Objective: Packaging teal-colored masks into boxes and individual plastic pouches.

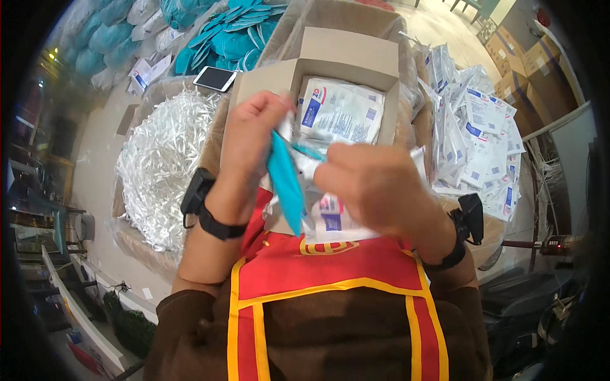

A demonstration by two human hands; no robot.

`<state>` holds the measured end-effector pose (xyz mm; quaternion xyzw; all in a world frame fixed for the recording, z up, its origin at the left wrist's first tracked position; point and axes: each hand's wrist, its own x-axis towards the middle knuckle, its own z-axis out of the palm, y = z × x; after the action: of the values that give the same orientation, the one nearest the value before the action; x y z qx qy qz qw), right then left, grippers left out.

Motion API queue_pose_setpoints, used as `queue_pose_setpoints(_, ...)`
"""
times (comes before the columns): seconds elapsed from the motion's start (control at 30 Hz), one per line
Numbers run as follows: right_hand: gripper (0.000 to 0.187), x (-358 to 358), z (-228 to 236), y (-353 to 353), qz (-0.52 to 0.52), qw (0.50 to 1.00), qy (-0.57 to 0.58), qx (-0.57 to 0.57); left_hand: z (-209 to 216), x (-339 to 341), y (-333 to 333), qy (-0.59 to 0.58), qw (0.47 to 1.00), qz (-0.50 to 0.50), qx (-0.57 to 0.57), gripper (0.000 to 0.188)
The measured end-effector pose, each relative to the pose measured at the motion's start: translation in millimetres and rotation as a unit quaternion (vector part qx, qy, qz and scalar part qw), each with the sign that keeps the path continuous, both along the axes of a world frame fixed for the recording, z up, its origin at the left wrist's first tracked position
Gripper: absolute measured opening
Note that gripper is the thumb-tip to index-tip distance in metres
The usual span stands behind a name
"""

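Note:
My left hand (254, 136) is closed on a teal folded face mask (284, 184), which hangs tilted from the fingers. A narrow teal part of it reaches toward my right hand (375, 184), whose fingers are pinched together at its end. Motion smears the right hand a little. Both hands are over the near part of an open cardboard box (349, 49) with its flaps up. White printed packets (343, 111) lie flat in the far part of the box. Another packet (330, 219) lies below my hands, partly covered by them.
On the left stands a carton heaped with thin white strips (168, 168). A white phone (215, 78) lies near teal masks (232, 41) piled at the back. On the right is a heap of white packets (480, 136). Brown cartons (524, 70) stand at the far right.

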<state>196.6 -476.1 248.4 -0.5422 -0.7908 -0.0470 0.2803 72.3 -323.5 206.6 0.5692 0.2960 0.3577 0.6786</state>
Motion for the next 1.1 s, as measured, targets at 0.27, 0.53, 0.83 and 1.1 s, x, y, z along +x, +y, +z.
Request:
queue_pose_setpoints(0.27,0.004,9.9,20.7,-37.6,-0.047,0.989,0.140,0.010,-43.2,-27.5,61.8,0.216,0.930,0.039,0.296,0.015)
queue_pose_setpoints(0.53,0.010,30.4,-4.7,-14.2,-0.082,0.991,0.105,0.019,22.1,-21.8,-20.6,0.162,0.879,-0.278,0.352,0.029)
queue_pose_setpoints(0.83,0.007,18.0,-17.6,-14.7,-0.027,0.990,0.135,-0.013,-1.3,-27.3,-34.7,0.223,0.811,-0.275,0.466,0.023)
queue_pose_setpoints(1.1,0.003,70.9,-8.8,-34.9,-0.262,0.927,0.267,0.016,21.3,-63.1,4.2,0.078,0.976,-0.047,0.197,0.008)
